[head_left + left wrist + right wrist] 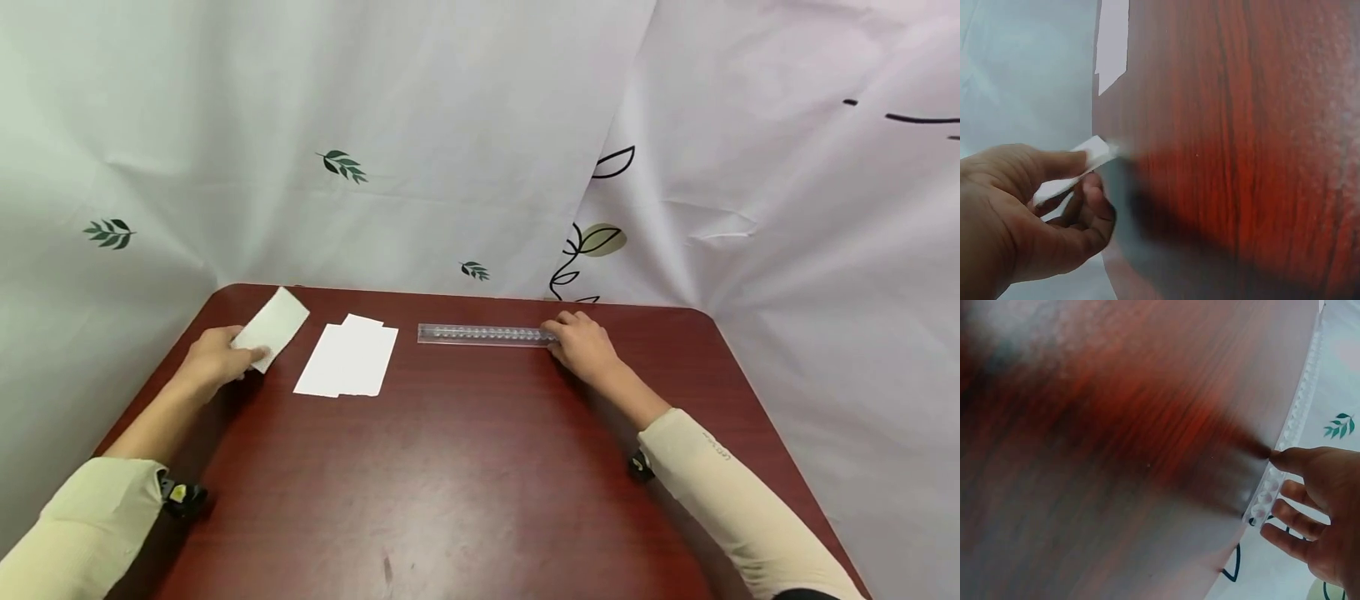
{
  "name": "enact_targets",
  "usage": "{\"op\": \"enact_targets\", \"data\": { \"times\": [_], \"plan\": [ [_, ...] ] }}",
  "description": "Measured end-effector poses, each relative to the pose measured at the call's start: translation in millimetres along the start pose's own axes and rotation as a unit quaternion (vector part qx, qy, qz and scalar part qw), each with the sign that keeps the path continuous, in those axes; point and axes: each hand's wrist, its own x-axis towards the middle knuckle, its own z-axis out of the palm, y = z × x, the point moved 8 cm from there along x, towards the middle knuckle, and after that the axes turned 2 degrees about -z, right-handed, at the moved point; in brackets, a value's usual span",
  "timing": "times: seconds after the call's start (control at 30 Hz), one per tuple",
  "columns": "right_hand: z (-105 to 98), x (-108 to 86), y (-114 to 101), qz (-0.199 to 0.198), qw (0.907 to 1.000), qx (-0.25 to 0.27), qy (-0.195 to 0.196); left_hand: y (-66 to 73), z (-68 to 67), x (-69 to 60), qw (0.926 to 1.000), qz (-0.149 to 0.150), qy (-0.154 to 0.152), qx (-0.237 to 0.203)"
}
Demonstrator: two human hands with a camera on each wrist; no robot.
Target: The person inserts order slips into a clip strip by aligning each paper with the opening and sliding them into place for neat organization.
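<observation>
My left hand (pixel 213 358) pinches a white paper card (pixel 276 323) between thumb and fingers, tilted above the table's far left. Seen from the left wrist, the card (pixel 1096 152) shows almost edge-on, and its lower part is partly hidden by the fingers. At the far side, my right hand (pixel 587 346) holds the right end of a long clear plastic strip (pixel 483 335) with a row of round shapes along it. In the right wrist view the thumb touches the near edge of the strip (pixel 1294 419), and the other fingers lie along its far side.
Overlapping white paper pieces (pixel 347 358) lie on the reddish-brown table (pixel 450 467), between the left hand and the strip. White cloth (pixel 465 133) with leaf prints hangs behind the table's far edge and along its sides.
</observation>
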Motion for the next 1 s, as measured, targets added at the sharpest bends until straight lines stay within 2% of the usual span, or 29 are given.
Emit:
{"op": "enact_targets", "data": {
  "times": [0.17, 0.23, 0.37, 0.7, 0.9, 1.0],
  "plan": [
    [0, -0.3, 2, 0.005, 1.0, -0.001, -0.007, 6.6, -6.9, -6.4, 0.9972, -0.001, 0.054, -0.052],
    [0, -0.2, 2, 0.006, 0.9999, 0.002, -0.008, 10.3, -7.7, -8.7, 0.9953, 0.001, 0.061, -0.075],
    [1, 1.0, 2, 0.006, 0.9999, 0.003, -0.011, 20.7, -1.9, -13.3, 0.9909, 0.018, 0.053, -0.122],
    [3, 3.5, 5, 0.005, 0.9997, 0.009, -0.023, 68.9, 34.3, -33.0, 0.9824, 0.074, 0.018, -0.171],
    [4, 5.0, 10, 0.01, 0.9991, 0.014, -0.04, 89.8, 60.2, -43.5, 0.9688, 0.056, 0.008, -0.242],
    [4, 7.0, 14, 0.012, 0.9984, 0.027, -0.048, 97.5, 71.5, -46.8, 0.9665, 0.042, 0.001, -0.253]
  ]
}}
